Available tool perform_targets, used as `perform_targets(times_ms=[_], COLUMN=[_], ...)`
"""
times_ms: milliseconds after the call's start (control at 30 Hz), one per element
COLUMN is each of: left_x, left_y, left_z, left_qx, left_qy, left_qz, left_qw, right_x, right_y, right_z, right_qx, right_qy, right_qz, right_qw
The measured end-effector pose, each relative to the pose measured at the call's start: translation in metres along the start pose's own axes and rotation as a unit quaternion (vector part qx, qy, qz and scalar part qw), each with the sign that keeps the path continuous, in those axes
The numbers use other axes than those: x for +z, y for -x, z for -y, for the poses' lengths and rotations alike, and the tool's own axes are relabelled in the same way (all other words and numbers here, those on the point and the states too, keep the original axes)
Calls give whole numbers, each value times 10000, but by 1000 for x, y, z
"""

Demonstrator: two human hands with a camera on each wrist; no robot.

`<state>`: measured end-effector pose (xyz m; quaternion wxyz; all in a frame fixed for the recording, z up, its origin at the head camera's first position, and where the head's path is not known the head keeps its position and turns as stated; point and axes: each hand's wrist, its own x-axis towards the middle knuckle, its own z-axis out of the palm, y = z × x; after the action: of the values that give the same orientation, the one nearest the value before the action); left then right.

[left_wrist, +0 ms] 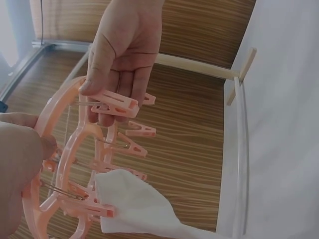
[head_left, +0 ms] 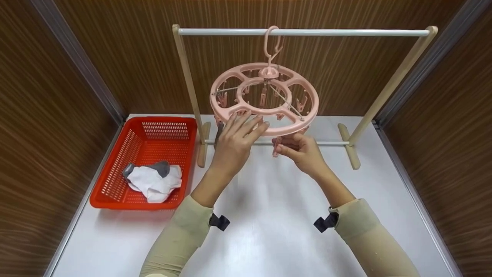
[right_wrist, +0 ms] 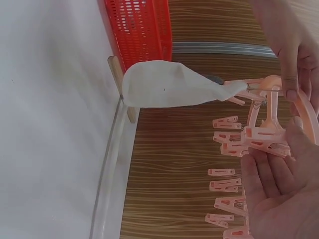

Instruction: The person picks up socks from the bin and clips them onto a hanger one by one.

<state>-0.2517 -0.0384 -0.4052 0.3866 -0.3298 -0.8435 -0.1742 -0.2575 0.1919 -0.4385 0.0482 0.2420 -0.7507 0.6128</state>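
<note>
A pink round clip hanger (head_left: 313, 98) hangs by its hook from a white rail. My left hand (head_left: 236, 142) grips the near part of its ring, fingers over the top. With thumb and fingers, my right hand (head_left: 305, 154) pinches a pink clothespin (head_left: 276, 147) under the ring's near right side; nothing shows between that peg's jaws. A white sock (right_wrist: 162, 84) dangles from another peg beside the left hand, with a dark grey piece (right_wrist: 215, 79) partly hidden behind it. More empty pegs (right_wrist: 224, 185) hang round the ring.
The rail (head_left: 346, 32) belongs to a stand with wooden legs (head_left: 392, 84) and a low white crossbar (head_left: 330, 143). At the left, a red basket (head_left: 102, 192) holds white and grey cloth items (head_left: 153, 182). Wood-grain walls (head_left: 146, 57) enclose the white tabletop (head_left: 269, 231).
</note>
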Motion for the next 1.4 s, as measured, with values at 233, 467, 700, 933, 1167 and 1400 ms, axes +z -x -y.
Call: perform_targets(times_ms=[233,467,700,933,1167,1400], left_x=[-1,-1,-2,-6,-18,-33], left_y=[3,4,8,15,38,79], left_z=[2,4,6,9,28,64], left_qx=[-101,-170,-197,-270,-497,-1114], left_qy=[18,-22,1,88,57,-51], left_qz=[59,41,7,29,-167,-192], left_qw=[9999,9998,9998,9996,9986,9936], right_x=[2,4,8,11,11,9], right_y=[0,0,1,3,4,4], right_z=[2,4,21,32,32,31], right_qx=[-78,-132,-190,-206,-111,-92], right_qy=[56,202,244,277,403,376], right_qz=[-75,-266,-201,-65,-93,-86], right_qw=[9999,9994,9993,9994,9991,9992])
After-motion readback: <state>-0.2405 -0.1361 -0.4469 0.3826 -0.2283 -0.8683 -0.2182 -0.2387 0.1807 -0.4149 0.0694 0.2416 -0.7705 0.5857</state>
